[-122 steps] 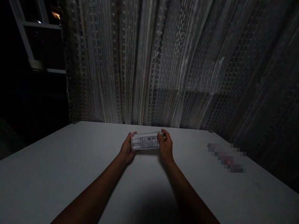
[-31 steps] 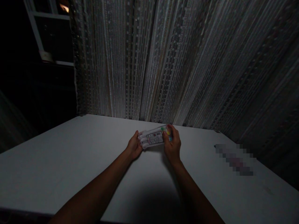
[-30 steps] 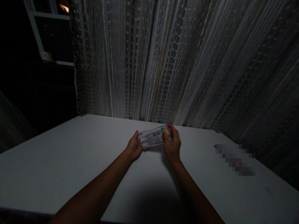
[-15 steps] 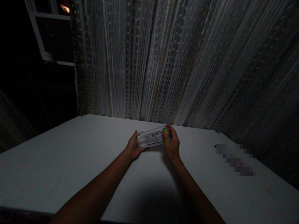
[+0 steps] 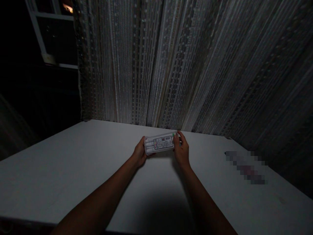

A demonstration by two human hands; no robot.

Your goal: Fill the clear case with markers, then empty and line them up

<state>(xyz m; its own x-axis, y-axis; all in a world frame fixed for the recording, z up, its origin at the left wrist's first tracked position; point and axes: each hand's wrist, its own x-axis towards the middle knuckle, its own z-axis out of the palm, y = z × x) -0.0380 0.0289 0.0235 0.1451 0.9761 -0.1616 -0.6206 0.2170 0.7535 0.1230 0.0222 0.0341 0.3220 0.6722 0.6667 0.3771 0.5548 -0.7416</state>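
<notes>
Between both hands, raised over the white table (image 5: 85, 169), is a clear pack of white marker pens (image 5: 150, 150) with a printed label. It slants slightly, its right end higher. My left hand (image 5: 140, 152) is closed round the left end, with the fingers mostly hidden behind the pack. My right hand (image 5: 181, 149) grips the opposite end, thumb on the front face and fingers behind. A bit of green shows near the right thumb. Below the pack a shadow falls on the tabletop.
At the table's right side lies a long dark object (image 5: 246, 168), blurred into blocks, so its kind cannot be made out. A striped, patterned curtain (image 5: 146, 65) hangs along the table's back edge. A window frame (image 5: 40, 36) stands in the dark upper left.
The pack has shifted slightly right and turned a little, so its end facing left shows more. The coloured parts near my right hand are now more covered. Both hands keep their hold.
</notes>
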